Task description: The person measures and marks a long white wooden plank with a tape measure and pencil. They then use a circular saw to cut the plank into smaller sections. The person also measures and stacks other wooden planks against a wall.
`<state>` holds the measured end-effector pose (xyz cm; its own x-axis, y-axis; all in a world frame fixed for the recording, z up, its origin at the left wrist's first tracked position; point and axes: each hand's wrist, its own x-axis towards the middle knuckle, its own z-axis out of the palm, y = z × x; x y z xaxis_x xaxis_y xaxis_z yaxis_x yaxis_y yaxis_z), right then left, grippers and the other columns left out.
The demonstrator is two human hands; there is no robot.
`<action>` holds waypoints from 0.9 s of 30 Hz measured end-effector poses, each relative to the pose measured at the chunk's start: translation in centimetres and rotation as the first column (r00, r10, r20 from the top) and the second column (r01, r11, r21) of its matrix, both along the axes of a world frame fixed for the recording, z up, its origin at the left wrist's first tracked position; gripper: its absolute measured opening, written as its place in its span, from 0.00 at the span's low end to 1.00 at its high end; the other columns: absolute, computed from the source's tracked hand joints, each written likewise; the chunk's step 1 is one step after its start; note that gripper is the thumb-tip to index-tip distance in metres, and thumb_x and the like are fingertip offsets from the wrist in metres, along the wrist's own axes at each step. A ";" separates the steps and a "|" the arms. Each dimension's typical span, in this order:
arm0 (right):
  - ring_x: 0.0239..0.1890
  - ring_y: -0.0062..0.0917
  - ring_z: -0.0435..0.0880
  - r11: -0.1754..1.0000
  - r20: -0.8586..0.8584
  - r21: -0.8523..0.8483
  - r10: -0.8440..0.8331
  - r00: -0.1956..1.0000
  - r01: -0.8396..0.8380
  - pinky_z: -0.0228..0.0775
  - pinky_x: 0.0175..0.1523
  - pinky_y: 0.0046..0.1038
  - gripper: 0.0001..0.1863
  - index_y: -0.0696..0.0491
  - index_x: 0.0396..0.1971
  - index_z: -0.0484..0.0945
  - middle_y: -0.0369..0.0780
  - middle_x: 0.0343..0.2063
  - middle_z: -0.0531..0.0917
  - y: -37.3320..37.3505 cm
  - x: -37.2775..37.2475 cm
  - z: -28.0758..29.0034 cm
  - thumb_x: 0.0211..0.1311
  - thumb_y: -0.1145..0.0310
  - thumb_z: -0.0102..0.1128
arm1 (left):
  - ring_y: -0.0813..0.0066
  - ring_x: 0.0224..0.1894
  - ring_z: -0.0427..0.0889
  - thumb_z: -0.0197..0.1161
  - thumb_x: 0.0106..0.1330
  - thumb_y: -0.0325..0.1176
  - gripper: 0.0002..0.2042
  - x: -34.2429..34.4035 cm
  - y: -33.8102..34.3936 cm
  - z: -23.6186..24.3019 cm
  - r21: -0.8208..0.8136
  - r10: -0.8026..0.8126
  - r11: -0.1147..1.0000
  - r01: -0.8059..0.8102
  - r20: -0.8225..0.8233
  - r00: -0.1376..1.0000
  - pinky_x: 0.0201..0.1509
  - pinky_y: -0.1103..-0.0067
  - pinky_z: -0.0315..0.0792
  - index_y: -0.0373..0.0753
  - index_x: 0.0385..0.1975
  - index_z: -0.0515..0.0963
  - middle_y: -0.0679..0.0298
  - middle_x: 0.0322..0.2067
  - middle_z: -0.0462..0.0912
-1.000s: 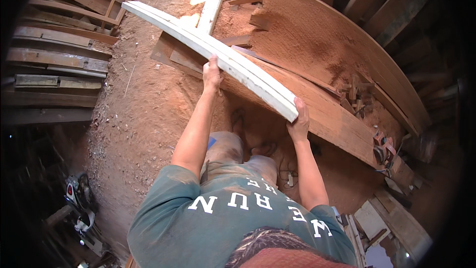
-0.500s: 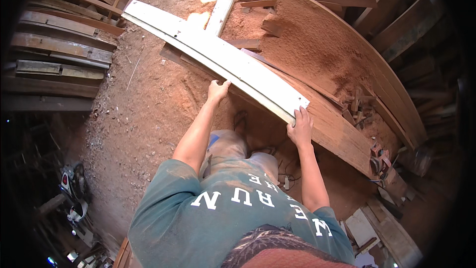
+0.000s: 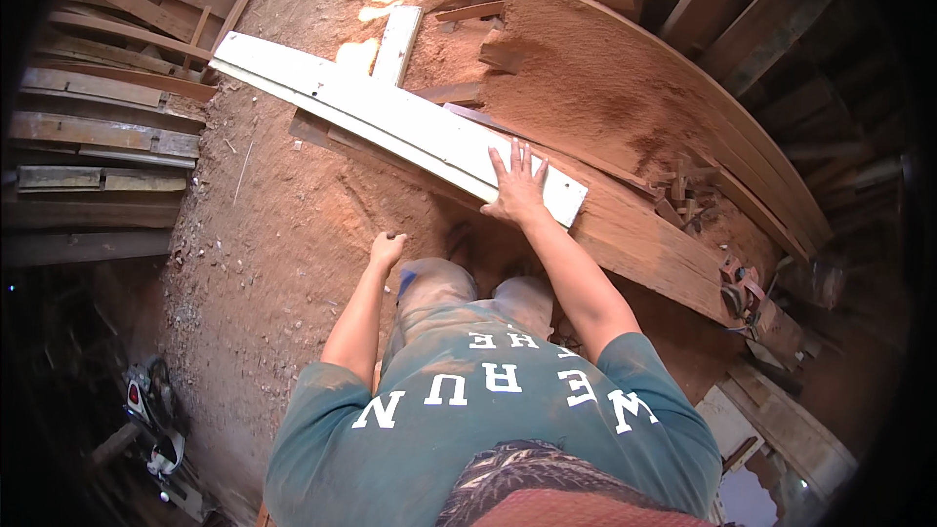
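A long white-faced board (image 3: 390, 112) with a groove along its near edge and a few small dark holes lies slantwise in front of me. My right hand (image 3: 517, 193) rests flat on it near its right end, fingers spread. Apart from the board, my left hand (image 3: 388, 248) hangs over the sawdust-covered ground with its fingers curled closed. Whatever may be inside them is hidden. Beneath the board's right end is a wide brown wooden plank (image 3: 654, 259). A shorter white piece (image 3: 397, 44) sticks out beyond the board's far edge.
Stacked planks (image 3: 98, 137) line the left side. A large curved-looking board (image 3: 673, 68) covered in sawdust lies at the right, with wood offcuts (image 3: 683, 197) beside it. A power tool (image 3: 739, 288) sits at the plank's right end. A motorbike (image 3: 151, 415) stands at lower left.
My left hand has let go of the board's near edge and dropped back toward me. My right hand has moved from gripping the right end to lying flat on top.
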<state>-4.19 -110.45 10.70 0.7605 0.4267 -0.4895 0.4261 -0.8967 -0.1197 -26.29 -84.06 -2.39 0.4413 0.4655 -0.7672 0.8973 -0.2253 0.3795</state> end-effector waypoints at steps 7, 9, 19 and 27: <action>0.81 0.56 0.43 0.994 -0.006 0.103 0.037 0.999 -0.036 0.35 0.78 0.70 0.67 0.39 0.82 0.49 0.60 0.78 0.48 -1.0 1.2 -1.0 0.38 0.46 0.77 | 0.55 0.58 0.85 0.68 0.65 0.45 0.27 2.0 -0.9 0.5 0.069 0.091 0.993 -0.094 0.053 0.994 0.65 0.67 0.75 0.29 0.58 0.80 0.45 0.55 0.85; 0.80 0.57 0.48 0.991 0.060 0.111 0.074 0.995 -0.080 0.39 0.77 0.67 0.63 0.39 0.80 0.54 0.60 0.77 0.52 -1.5 0.9 -0.8 0.41 0.45 0.77 | 0.54 0.59 0.84 0.67 0.66 0.44 0.27 4.8 -1.8 2.4 0.170 0.069 0.981 -0.090 0.127 0.989 0.65 0.66 0.75 0.28 0.59 0.79 0.44 0.56 0.85; 0.79 0.57 0.47 0.974 0.016 0.216 0.060 0.998 -0.062 0.39 0.77 0.66 0.62 0.37 0.80 0.53 0.60 0.76 0.50 -16.6 -2.3 -1.2 0.44 0.47 0.81 | 0.45 0.64 0.73 0.64 0.65 0.39 0.26 12.8 -8.8 8.8 0.568 -0.062 0.812 -0.134 0.312 0.948 0.70 0.59 0.68 0.34 0.61 0.76 0.43 0.59 0.76; 0.80 0.55 0.47 0.985 -0.036 0.161 0.063 0.997 -0.056 0.37 0.78 0.67 0.62 0.39 0.78 0.57 0.58 0.76 0.51 -32.1 -3.5 -0.9 0.41 0.46 0.83 | 0.47 0.68 0.67 0.65 0.68 0.42 0.26 13.4 -10.1 8.5 0.598 -0.079 0.786 -0.153 0.343 0.936 0.72 0.56 0.65 0.35 0.63 0.74 0.47 0.64 0.70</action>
<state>-7.68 -142.53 9.76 0.7121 0.5457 -0.4418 0.4696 -0.8379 -0.2781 -12.94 -94.16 6.12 0.5851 0.8012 -0.1253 0.7539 -0.4805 0.4480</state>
